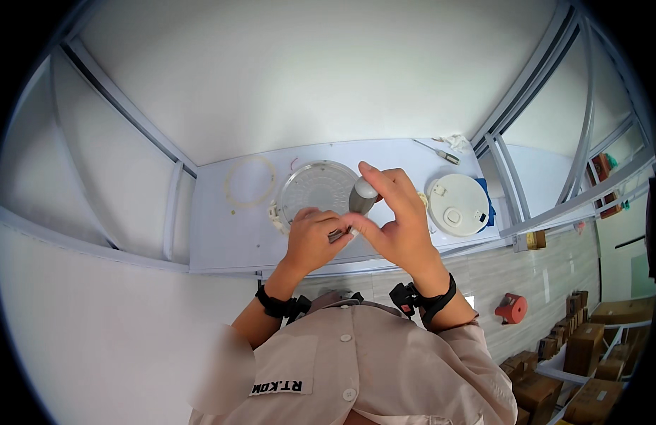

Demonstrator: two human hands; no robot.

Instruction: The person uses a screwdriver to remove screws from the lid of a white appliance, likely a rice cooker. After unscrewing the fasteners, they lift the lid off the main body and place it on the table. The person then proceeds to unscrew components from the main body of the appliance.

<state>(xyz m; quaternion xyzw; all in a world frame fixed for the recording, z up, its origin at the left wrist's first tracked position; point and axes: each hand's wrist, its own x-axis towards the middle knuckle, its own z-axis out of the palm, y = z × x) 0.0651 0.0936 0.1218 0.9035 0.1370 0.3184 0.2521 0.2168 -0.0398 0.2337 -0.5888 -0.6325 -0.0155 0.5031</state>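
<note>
Over the near part of the white bench, my right hand [406, 230] has its thumb and fingers around the thick grey handle of a screwdriver [362, 198], its pale butt end facing up. My left hand [314, 237] is closed just beside the right thumb, with a small grey metallic piece showing at its fingers; I cannot make out what it is. Behind my hands lies a round, clear ribbed disc with a metal rim [306, 178], partly covered by them. To the right sits a white round housing [466, 195] with a small round fitting on it.
A thin yellowish ring [274, 173] lies at the bench's left. Another screwdriver [448, 156] and crumpled white tissue [455, 142] are at the back right. Something blue [490, 205] pokes from under the white housing. Metal frame bars flank the bench; a red stool [512, 309] and cardboard boxes [584, 347] stand right.
</note>
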